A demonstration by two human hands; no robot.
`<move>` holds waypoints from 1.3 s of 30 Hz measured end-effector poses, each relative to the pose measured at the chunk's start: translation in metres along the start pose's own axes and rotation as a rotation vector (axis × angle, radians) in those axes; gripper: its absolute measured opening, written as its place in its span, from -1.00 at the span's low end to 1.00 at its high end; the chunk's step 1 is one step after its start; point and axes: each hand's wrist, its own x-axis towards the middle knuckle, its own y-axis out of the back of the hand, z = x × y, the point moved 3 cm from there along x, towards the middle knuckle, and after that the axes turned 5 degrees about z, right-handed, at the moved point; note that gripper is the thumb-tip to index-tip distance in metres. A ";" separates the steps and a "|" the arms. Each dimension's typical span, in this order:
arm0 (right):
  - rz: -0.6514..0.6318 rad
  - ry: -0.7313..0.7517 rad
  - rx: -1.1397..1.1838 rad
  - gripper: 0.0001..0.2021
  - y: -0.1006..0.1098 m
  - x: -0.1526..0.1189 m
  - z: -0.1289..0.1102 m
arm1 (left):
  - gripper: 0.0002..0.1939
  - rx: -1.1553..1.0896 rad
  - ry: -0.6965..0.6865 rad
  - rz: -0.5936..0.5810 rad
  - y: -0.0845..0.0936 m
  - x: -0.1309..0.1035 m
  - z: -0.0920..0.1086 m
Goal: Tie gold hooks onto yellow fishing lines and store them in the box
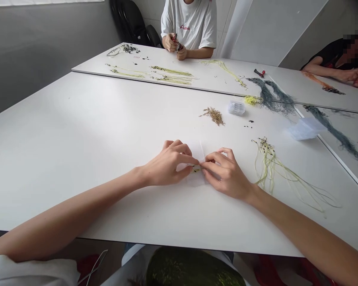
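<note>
Over the clear case (pixel 197 181), yr L hand (pixel 173 163) & R hand (pixel 227 174) curl close, can't tell grip; green cords (pixel 267 159) lie R of it.

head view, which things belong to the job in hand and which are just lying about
Likely in the job:
- translucent plastic at both hands' fingertips
- yellow-green strand bundle, near the right forearm

Apparently just lying about:
- brass-coloured pile
- blue-grey strands
- red-and-black tool
</note>
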 end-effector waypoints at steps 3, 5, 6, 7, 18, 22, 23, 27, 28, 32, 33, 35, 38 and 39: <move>0.000 -0.009 0.009 -0.83 0.001 0.000 0.001 | -0.67 0.098 -0.094 -0.022 0.000 -0.002 0.005; 0.000 -0.016 0.010 -0.82 0.001 -0.001 0.001 | -0.69 0.115 -0.123 -0.039 0.000 -0.003 0.006; 0.001 -0.020 0.010 -0.82 0.000 -0.001 0.002 | -0.70 0.120 -0.132 -0.046 0.000 -0.003 0.006; 0.004 -0.021 0.012 -0.82 0.000 -0.001 0.002 | -0.70 0.121 -0.139 -0.049 0.001 -0.004 0.006; 0.078 0.011 0.059 -0.79 0.004 -0.004 0.002 | -0.71 0.139 -0.184 0.001 -0.006 -0.009 0.009; 0.048 0.015 0.063 -0.82 0.003 -0.004 0.002 | -0.72 0.191 -0.207 -0.017 -0.007 -0.010 0.011; 0.047 0.011 0.066 -0.83 0.003 -0.004 0.002 | -0.73 0.202 -0.213 -0.021 -0.008 -0.010 0.012; 0.042 -0.007 0.077 -0.85 0.002 -0.003 0.003 | -0.74 0.213 -0.220 -0.007 -0.009 -0.010 0.012; 0.035 -0.011 0.080 -0.86 0.002 -0.003 0.003 | -0.75 0.209 -0.218 0.000 -0.009 -0.010 0.012; 0.004 -0.035 0.103 -0.86 0.001 -0.002 0.005 | -0.77 0.173 -0.197 0.015 -0.009 -0.010 0.010; 0.001 -0.044 0.111 -0.86 0.001 -0.002 0.005 | -0.77 0.156 -0.182 0.020 -0.009 -0.009 0.009; -0.002 -0.063 0.122 -0.85 0.001 -0.002 0.005 | -0.76 0.115 -0.134 0.032 -0.008 -0.008 0.007; -0.003 -0.074 0.130 -0.86 0.001 -0.002 0.005 | -0.75 0.076 -0.078 0.039 -0.006 -0.007 0.004; -0.002 -0.076 0.132 -0.86 0.001 -0.003 0.005 | -0.76 0.072 -0.076 0.034 -0.006 -0.007 0.004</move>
